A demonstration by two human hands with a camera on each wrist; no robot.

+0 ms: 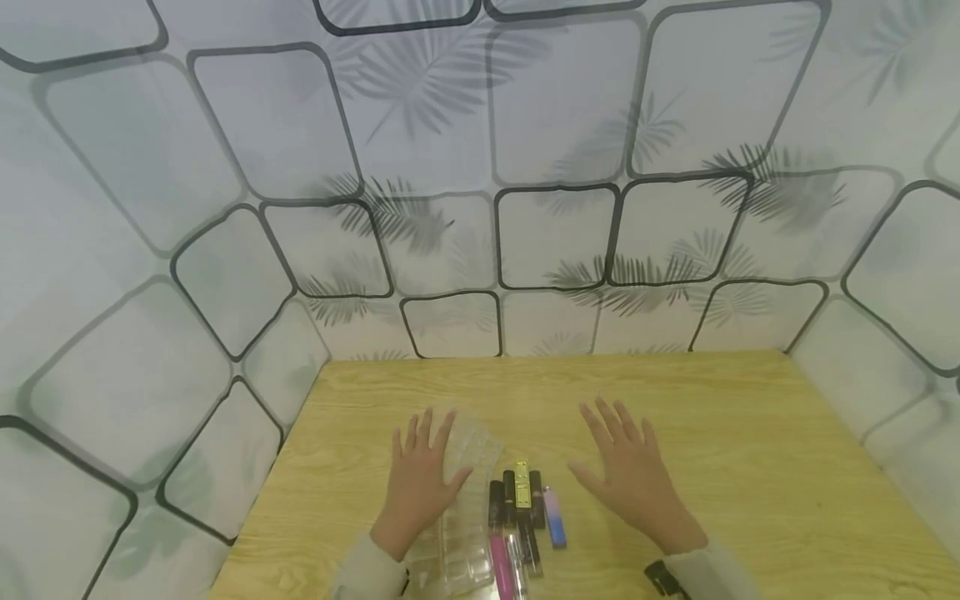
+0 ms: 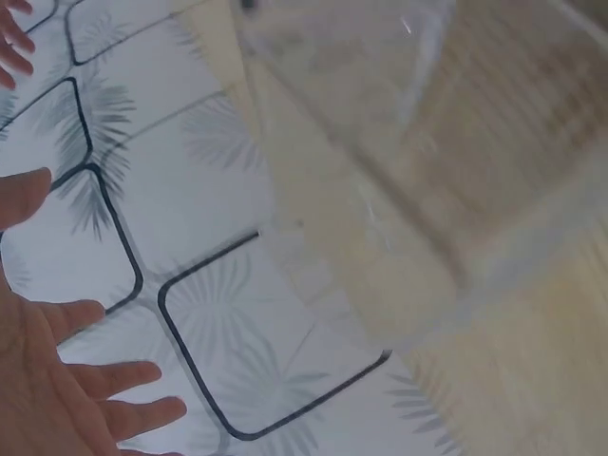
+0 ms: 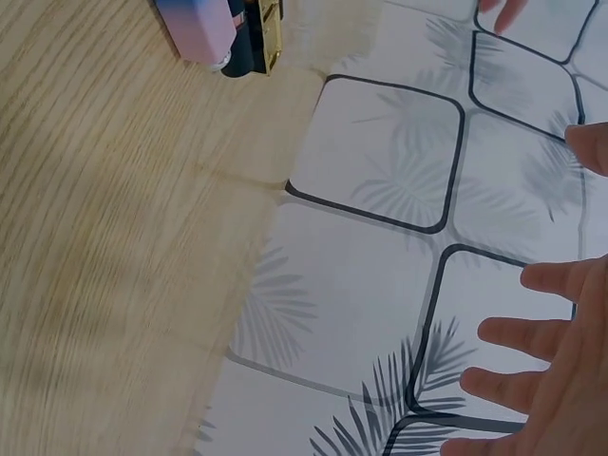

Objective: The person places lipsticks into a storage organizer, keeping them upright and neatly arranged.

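My left hand (image 1: 422, 483), fingers spread, is beside and partly over a clear plastic organizer (image 1: 465, 550) with compartments. Its wrist view shows the same spread fingers and, close up, the transparent organizer wall (image 2: 456, 123). To the right of the cosmetics, my right hand (image 1: 636, 483) has its fingers stretched apart and holds nothing. Between the hands lie several black lipstick tubes (image 1: 496, 504), a gold case (image 1: 522, 479) and a pink-to-blue tube (image 1: 554, 518). Nearer me are a magenta tube (image 1: 501, 567), a clear tube (image 1: 516, 560) and a slim dark tube (image 1: 529, 546).
The light wood table (image 1: 750, 467) reaches back to a patterned fabric wall (image 1: 555, 242) with leaf prints and dark outlines. Similar fabric encloses the left and right sides. A dark band (image 1: 663, 577) sits at my right wrist.
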